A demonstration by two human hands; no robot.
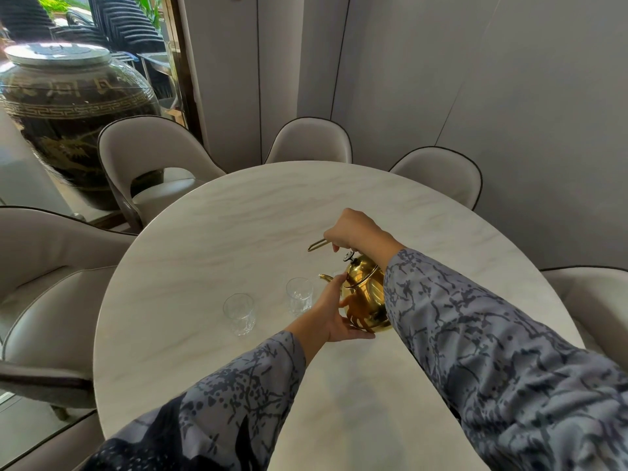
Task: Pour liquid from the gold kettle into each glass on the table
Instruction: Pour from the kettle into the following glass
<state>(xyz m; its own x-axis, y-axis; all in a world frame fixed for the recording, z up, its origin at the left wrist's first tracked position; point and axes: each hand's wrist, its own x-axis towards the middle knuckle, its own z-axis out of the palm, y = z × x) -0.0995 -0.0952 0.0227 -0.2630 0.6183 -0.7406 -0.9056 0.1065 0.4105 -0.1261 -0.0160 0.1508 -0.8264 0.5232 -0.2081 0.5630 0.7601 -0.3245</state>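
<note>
Two glasses stand on the round marble table (238, 212), both left of the gold kettle (365, 297). The near glass (239, 313) sits well apart from the kettle; the far glass (299, 296) stands just beside the kettle's spout (325, 277), which points toward it. The kettle is tilted, its lid knob (349, 256) leaning left. The left hand (334, 314) cups the kettle's side and base with fingers spread flat against the metal. The right hand (353, 229) is closed around the raised handle (317, 244) above the kettle. Patterned grey sleeves (492, 334) cover both arms. In front of the kettle the tabletop is bare to its near edge; beyond the kettle it is bare to the far rim. Pale chairs (149, 154) ring the table closely. Far left of the kettle, past the chairs, stands a big dark jar (71, 107) with a metal lid; gold characters on it are too blurred to read.
</note>
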